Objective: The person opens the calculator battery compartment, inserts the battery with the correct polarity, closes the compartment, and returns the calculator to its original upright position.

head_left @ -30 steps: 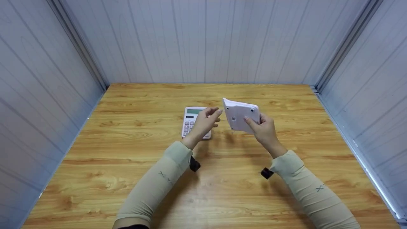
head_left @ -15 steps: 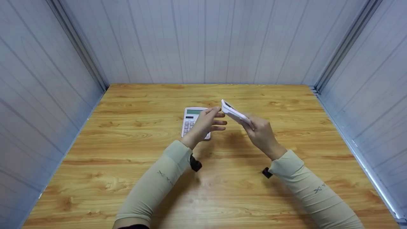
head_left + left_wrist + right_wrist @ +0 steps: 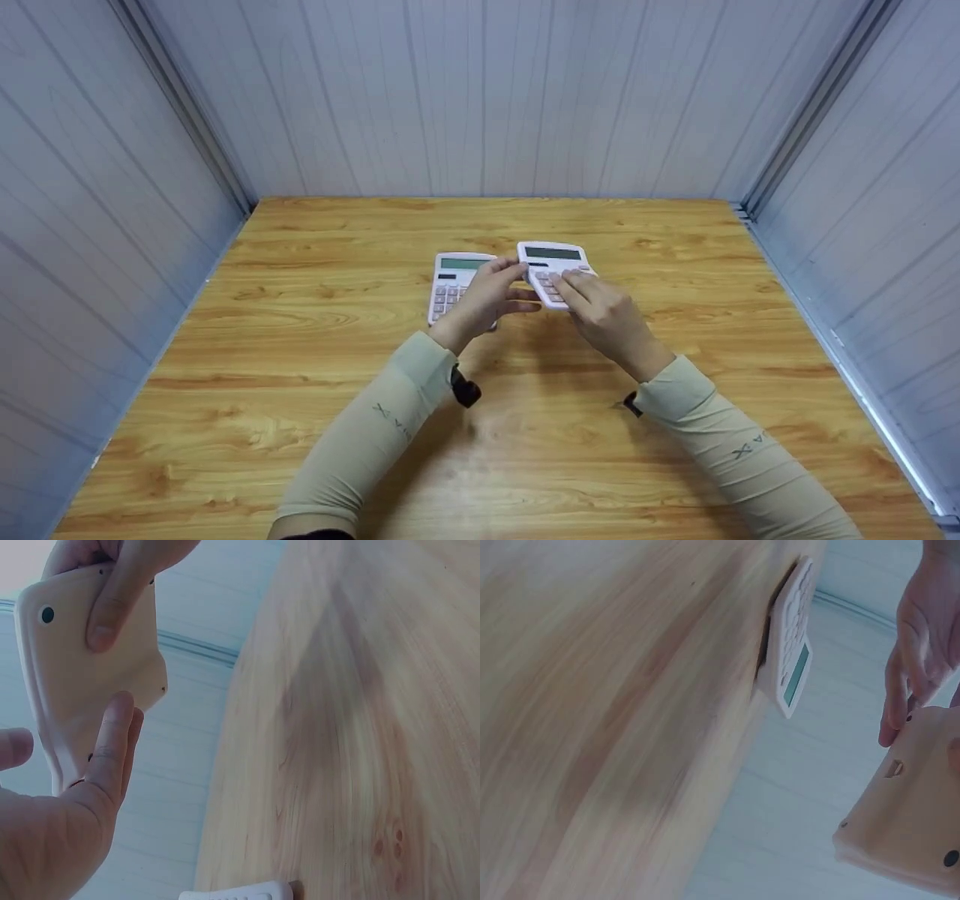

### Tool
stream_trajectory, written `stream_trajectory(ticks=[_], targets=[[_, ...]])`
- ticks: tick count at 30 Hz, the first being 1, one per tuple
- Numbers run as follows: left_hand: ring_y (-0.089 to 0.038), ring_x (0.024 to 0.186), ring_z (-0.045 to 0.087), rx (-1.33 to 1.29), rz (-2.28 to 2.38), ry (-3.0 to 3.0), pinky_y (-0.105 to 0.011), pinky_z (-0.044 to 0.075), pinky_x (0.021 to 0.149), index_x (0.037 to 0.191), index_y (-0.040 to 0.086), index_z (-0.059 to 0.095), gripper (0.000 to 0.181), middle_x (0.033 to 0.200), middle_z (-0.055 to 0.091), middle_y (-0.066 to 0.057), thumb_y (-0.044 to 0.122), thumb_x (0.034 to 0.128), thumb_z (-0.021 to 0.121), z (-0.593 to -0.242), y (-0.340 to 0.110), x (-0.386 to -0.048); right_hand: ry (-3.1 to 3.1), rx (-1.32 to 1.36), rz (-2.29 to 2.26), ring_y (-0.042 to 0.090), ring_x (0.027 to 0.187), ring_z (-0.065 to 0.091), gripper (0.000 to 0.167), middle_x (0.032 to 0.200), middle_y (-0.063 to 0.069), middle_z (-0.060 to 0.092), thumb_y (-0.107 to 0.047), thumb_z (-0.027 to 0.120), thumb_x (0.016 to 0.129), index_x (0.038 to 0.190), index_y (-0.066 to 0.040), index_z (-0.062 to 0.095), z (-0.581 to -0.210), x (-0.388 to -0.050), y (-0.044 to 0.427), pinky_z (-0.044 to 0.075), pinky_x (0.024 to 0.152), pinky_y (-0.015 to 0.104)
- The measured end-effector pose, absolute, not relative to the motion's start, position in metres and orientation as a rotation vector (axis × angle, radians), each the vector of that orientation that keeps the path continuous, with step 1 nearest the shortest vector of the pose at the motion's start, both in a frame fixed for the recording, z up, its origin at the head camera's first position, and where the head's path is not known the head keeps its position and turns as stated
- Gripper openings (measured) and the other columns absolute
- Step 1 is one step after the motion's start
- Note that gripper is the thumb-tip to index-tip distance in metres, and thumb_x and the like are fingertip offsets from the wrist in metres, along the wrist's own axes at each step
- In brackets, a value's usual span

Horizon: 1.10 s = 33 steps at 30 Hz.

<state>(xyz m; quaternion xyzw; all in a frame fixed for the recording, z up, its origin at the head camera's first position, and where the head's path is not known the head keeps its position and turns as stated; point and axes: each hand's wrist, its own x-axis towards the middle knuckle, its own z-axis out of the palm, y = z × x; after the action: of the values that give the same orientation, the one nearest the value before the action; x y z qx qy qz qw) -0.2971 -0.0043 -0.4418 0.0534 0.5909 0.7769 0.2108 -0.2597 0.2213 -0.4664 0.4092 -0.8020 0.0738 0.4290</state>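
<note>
Two pale pink calculators are in the head view. The lying calculator point(image 3: 444, 289) is face up on the table, partly covered by my left forearm and hand. My right hand point(image 3: 611, 319) grips the raised calculator point(image 3: 555, 255), fingers over its keys and thumb on its back, as the left wrist view shows. The raised calculator's display faces up and it is tilted. My left hand point(image 3: 487, 296) is at its left edge, thumb near the front side. Extended fingers point(image 3: 112, 742) of the left hand lie along its underside.
A wood-grain table point(image 3: 300, 390) lies below both hands. Pale panel walls point(image 3: 480, 97) close off the back and both sides. A dark wrist camera point(image 3: 465, 388) hangs under the left sleeve.
My right hand has turned the raised calculator from back showing, through edge-on, to keys and display showing. My left hand has moved slightly right, to the calculator's edge.
</note>
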Motion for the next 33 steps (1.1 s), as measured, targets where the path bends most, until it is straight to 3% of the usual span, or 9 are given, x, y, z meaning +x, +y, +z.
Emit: stream_trajectory(ticks=[4, 12, 19, 22, 26, 30, 33], targets=[[-0.024, 0.092, 0.079, 0.092, 2.165, 1.639, -0.034, 0.068, 0.084, 0.149, -0.001, 0.054, 0.039, 0.133, 0.069, -0.018, 0.019, 0.1158, 0.049, -0.442, -0.002, -0.297, -1.948, 1.046, 0.121, 0.041, 0.096, 0.078, 0.033, 0.110, 0.025, 0.079, 0.005, 0.075, 0.089, 0.122, 0.004, 0.075, -0.468, -0.261, 0.220, 0.068, 0.083, 0.050], [-0.018, 0.083, 0.076, 0.039, 2.263, 1.585, -0.025, 0.066, 0.074, 0.142, -0.010, 0.054, 0.035, 0.114, 0.069, -0.013, 0.007, 0.1127, 0.047, -0.441, 0.004, -0.297, -1.891, 1.062, 0.085, 0.040, 0.098, 0.078, 0.032, 0.109, 0.024, 0.080, 0.006, 0.075, 0.089, 0.121, 0.004, 0.075, -0.469, -0.262, 0.218, 0.068, 0.085, 0.048], [-0.018, 0.085, 0.076, -0.001, 2.322, 1.524, -0.025, 0.066, 0.074, 0.143, -0.013, 0.053, 0.036, 0.117, 0.070, -0.017, 0.002, 0.1113, 0.046, -0.441, 0.004, -0.297, -1.952, 1.052, 0.107, 0.039, 0.104, 0.078, 0.036, 0.114, 0.023, 0.080, 0.001, 0.079, 0.089, 0.124, 0.003, 0.075, -0.467, -0.261, 0.219, 0.067, 0.093, 0.049], [-0.019, 0.086, 0.076, -0.017, 2.340, 1.526, -0.026, 0.066, 0.073, 0.143, -0.013, 0.053, 0.036, 0.119, 0.071, -0.018, 0.002, 0.1113, 0.046, -0.443, 0.002, -0.299, -2.003, 1.045, 0.144, 0.041, 0.111, 0.076, 0.048, 0.119, 0.023, 0.079, -0.015, 0.089, 0.084, 0.127, 0.002, 0.074, -0.464, -0.261, 0.220, 0.065, 0.098, 0.051], [-0.021, 0.086, 0.076, -0.034, 2.347, 1.556, -0.026, 0.066, 0.072, 0.143, -0.012, 0.054, 0.036, 0.118, 0.071, -0.018, 0.002, 0.1111, 0.046, -0.445, -0.001, -0.302, -2.099, 1.056, 0.242, 0.044, 0.122, 0.071, 0.078, 0.130, 0.026, 0.074, -0.040, 0.096, 0.076, 0.135, 0.002, 0.069, -0.462, -0.261, 0.224, 0.060, 0.107, 0.056], [-0.020, 0.085, 0.076, -0.051, 2.327, 1.602, -0.025, 0.066, 0.070, 0.144, -0.011, 0.055, 0.037, 0.116, 0.071, -0.016, 0.002, 0.1106, 0.047, -0.447, -0.004, -0.304, -2.225, 1.043, 0.448, 0.046, 0.130, 0.065, 0.091, 0.140, 0.028, 0.068, -0.056, 0.089, 0.082, 0.145, 0.004, 0.061, -0.460, -0.260, 0.229, 0.054, 0.113, 0.060], [-0.019, 0.084, 0.076, -0.048, 2.312, 1.623, -0.025, 0.065, 0.069, 0.147, -0.010, 0.054, 0.039, 0.115, 0.071, -0.014, 0.002, 0.1101, 0.047, -0.448, -0.006, -0.305, -2.331, 0.946, 0.700, 0.048, 0.133, 0.063, 0.085, 0.144, 0.029, 0.065, -0.051, 0.084, 0.090, 0.148, 0.006, 0.058, -0.459, -0.260, 0.231, 0.052, 0.115, 0.063]])
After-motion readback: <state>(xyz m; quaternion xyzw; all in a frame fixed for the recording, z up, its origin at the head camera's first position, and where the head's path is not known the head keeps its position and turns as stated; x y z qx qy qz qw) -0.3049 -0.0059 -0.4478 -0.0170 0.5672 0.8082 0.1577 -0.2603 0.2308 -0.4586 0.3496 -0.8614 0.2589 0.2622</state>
